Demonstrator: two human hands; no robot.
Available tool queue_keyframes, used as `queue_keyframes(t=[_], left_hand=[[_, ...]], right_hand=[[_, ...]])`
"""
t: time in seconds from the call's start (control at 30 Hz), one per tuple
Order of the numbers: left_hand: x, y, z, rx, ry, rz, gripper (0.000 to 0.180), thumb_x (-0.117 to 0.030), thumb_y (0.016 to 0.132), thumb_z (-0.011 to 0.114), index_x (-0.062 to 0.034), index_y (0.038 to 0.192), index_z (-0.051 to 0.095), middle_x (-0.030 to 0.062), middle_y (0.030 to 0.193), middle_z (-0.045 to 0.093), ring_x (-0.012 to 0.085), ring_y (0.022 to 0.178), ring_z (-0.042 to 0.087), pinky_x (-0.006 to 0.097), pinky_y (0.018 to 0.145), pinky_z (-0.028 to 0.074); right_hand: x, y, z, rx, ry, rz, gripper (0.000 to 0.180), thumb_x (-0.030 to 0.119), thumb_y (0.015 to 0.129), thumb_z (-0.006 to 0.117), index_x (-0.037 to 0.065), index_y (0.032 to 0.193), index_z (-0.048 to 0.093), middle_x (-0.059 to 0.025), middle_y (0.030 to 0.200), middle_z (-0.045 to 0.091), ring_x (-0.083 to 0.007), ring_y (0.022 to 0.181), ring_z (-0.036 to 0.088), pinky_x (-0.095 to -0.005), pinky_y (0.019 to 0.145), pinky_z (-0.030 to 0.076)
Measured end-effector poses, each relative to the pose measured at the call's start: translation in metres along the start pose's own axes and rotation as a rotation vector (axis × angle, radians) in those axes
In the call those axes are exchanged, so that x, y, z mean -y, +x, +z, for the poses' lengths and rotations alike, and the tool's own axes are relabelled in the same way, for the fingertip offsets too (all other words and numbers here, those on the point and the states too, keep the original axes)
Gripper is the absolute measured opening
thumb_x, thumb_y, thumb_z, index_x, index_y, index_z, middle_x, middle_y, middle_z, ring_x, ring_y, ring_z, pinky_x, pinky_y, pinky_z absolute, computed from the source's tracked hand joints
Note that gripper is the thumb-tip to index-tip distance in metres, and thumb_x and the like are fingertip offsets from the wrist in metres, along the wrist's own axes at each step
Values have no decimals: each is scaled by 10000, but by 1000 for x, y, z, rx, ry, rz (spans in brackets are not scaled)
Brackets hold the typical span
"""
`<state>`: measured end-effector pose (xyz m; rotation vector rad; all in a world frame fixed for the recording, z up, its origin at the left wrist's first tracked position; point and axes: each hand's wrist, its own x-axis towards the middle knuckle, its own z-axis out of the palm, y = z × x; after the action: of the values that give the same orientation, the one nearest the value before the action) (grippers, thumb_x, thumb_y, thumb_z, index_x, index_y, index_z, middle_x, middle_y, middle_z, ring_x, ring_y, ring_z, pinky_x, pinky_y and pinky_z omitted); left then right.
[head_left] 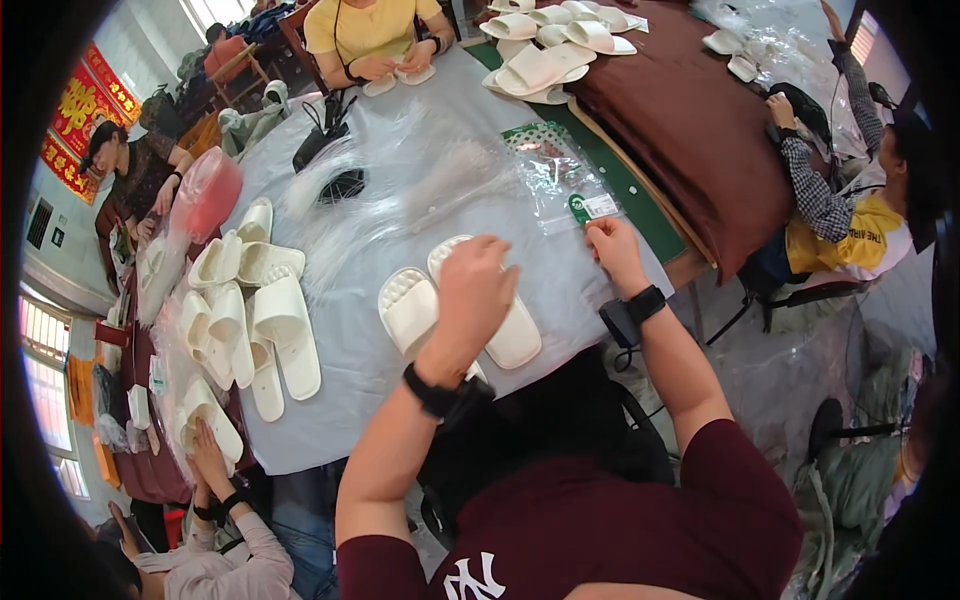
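Steadying the bag (pixel 552 172), it seems, the right hand (pixel 616 252) pinches its edge; the left hand (pixel 474 290), fingers loose, apparently empty, hovers above slippers (pixel 519 338).

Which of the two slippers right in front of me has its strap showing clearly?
The left slipper: its strap is in plain view, while the right slipper's is mostly hidden behind your left hand.

Slippers (pixel 408 314) matt smooth plastic; bag (pixel 548 172) glossy clear plastic.
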<state>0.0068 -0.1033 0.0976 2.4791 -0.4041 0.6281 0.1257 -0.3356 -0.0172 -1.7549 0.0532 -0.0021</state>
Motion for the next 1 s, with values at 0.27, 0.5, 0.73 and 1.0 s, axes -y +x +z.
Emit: queue_keyframes(t=[0.27,0.5,0.73,1.0], left_hand=[[15,58,137,153,379,133,109,-151,751,625,-65,813,650,111,831,622,272,812,621,396,699,510],[23,66,163,181,480,185,103,-120,749,563,-85,704,648,98,760,629,262,754,630,387,658,499],[27,68,158,155,210,-31,95,-143,769,604,-79,732,665,127,800,647,312,771,639,412,700,503],[28,72,147,246,-178,-217,201,-236,716,718,-46,780,727,144,766,680,287,726,657,372,674,512]], right_hand=[[1,-9,-1,79,144,31,136,85,857,548,-9,917,626,-25,692,609,-76,521,544,-223,424,401],[-10,-10,-5,117,165,0,124,54,862,544,-10,940,615,-9,676,589,-67,494,513,-218,412,373],[16,-27,0,-102,-404,-725,198,3,787,591,26,981,627,-101,913,629,-273,818,596,-357,695,481],[24,-19,-7,-144,-805,-970,207,76,724,629,64,931,633,-68,993,618,-273,944,562,-401,814,422]])
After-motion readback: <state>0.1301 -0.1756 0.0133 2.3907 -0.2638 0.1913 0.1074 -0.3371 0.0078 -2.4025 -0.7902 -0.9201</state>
